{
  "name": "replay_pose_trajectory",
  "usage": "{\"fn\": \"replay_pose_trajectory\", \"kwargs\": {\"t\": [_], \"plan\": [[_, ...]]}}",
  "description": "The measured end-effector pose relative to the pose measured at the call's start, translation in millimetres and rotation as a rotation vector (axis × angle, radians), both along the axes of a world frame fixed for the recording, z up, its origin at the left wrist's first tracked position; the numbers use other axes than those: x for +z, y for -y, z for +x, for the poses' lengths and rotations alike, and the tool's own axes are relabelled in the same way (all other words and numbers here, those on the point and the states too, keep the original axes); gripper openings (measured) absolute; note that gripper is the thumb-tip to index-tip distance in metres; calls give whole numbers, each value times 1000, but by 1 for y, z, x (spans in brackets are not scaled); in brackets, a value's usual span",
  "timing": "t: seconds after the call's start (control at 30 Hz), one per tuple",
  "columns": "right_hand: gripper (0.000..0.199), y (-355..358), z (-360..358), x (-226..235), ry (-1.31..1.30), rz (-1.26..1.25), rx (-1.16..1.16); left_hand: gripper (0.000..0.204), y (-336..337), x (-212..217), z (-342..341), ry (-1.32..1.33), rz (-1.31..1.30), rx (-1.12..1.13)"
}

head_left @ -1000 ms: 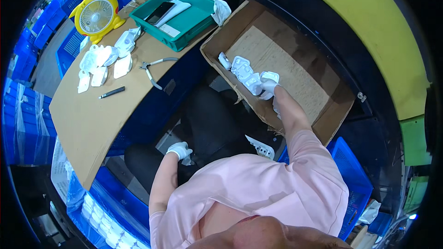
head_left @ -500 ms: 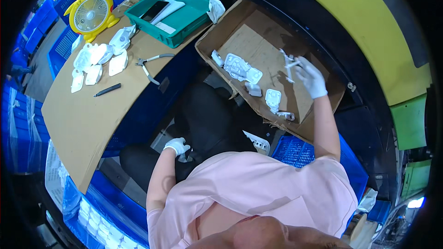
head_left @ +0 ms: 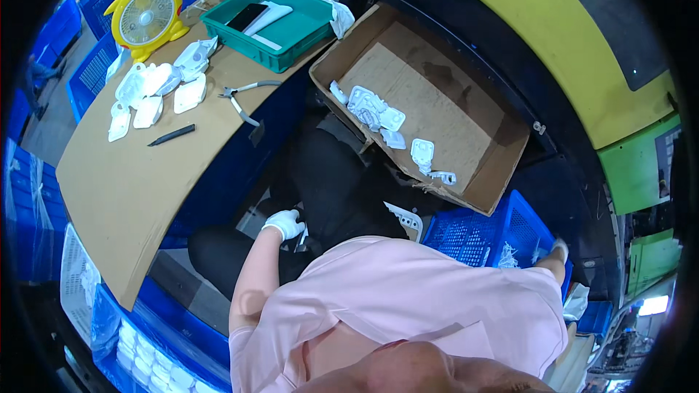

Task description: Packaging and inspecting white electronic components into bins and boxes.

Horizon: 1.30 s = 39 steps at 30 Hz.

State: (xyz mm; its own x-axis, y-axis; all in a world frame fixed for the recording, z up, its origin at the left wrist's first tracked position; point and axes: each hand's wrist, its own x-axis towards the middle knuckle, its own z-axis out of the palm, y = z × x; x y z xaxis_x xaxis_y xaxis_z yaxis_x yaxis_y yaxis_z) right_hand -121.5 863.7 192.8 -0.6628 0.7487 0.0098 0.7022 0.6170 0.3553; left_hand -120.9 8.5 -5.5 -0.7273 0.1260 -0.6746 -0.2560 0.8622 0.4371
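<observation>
A cluttered workshop station seen from above, ringed by blue plastic crates, with a curved yellow machine guard [head_left: 582, 65] bounding the far right. Nearest the camera, the person's pink shirt [head_left: 408, 306] fills the lower frame and hides most of both arms.

The left hand [head_left: 285, 223], in a white glove, rests in the lap against dark trousers; its fingers are curled around a small white plastic piece [head_left: 303, 236], of which only an edge shows. The right hand [head_left: 559, 249], also gloved, is mostly hidden behind the shoulder at the far edge of a blue lattice plastic crate [head_left: 473, 236]; whether it is spread or closed cannot be made out. Pale stringy scraps [head_left: 507, 256] lie in this crate just beside it. A white moulded part [head_left: 408, 218] sits between the lap and the crate.

Beyond, an open brown cardboard box [head_left: 502, 167] tilts toward the person and holds several white moulded plastic parts [head_left: 375, 109] along its near-left side.

To the left, a tan cardboard-topped table [head_left: 124, 189] carries a black marker [head_left: 172, 135], metal pliers [head_left: 244, 98], and a cluster of white plastic mouldings [head_left: 156, 87]. Farther back stand a teal plastic tray [head_left: 306, 36] containing a dark flat device, and a yellow desk fan [head_left: 148, 14]. White cloth [head_left: 331, 4] lies behind the tray, partly cut off.
</observation>
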Motion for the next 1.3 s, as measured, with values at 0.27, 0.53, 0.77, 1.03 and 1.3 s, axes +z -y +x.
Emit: {"fn": "replay_pose_trajectory", "kwargs": {"t": [0.27,0.53,0.77,1.03,1.3], "plan": [[42,247,-98,45,-780,372,287,48,8,0,8,0,5,24],[50,494,-237,-49,90,-359,1283,51,0,-13,16,110,-68,78],[43,504,-286,-243,28,-411,1335,44,5,0,35,54,-146,126],[40,517,-358,-225,-240,-1518,704,39,8,-33,33,115,-120,97],[55,576,-336,-169,-496,-996,791,34,-9,-37,9,341,-81,-15]]}}
